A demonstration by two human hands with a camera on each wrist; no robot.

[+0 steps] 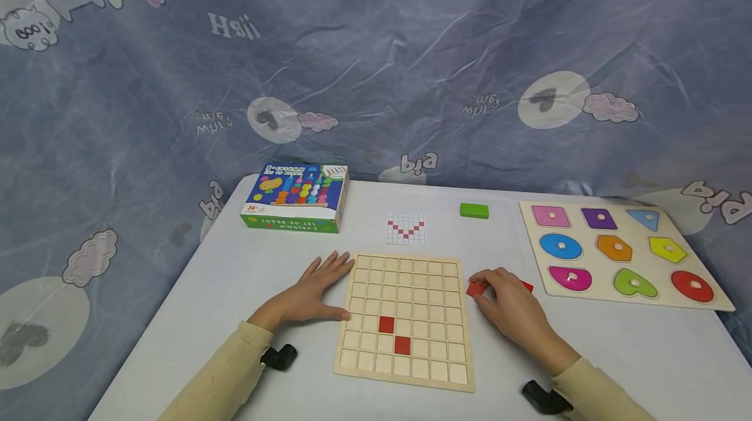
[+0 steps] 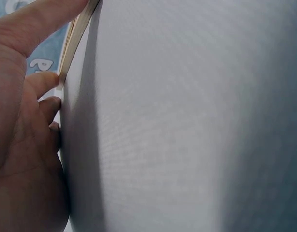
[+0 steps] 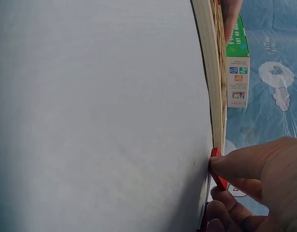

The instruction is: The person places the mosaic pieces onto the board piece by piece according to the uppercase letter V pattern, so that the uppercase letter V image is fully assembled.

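Note:
A wooden grid board [image 1: 412,384] lies on the table with two red square tiles in its cells, an upper one [image 1: 386,324] and a lower one [image 1: 402,345], set diagonally. My left hand [image 1: 311,294] lies spread at the board's left edge, thumb and index fingertip touching the rim. To the right of the board, my right hand [image 1: 514,307] pinches a red tile [image 3: 218,169] between thumb and fingers, low over the tablecloth. More red [image 1: 527,286] shows just behind that hand, mostly hidden by it.
Beyond the board lies a small pattern card [image 1: 407,229] with red squares in a V. A colourful toy box [image 1: 294,199] stands back left, a green block [image 1: 474,211] at the back. On the right is a shape puzzle board [image 1: 599,290] with knobbed pieces.

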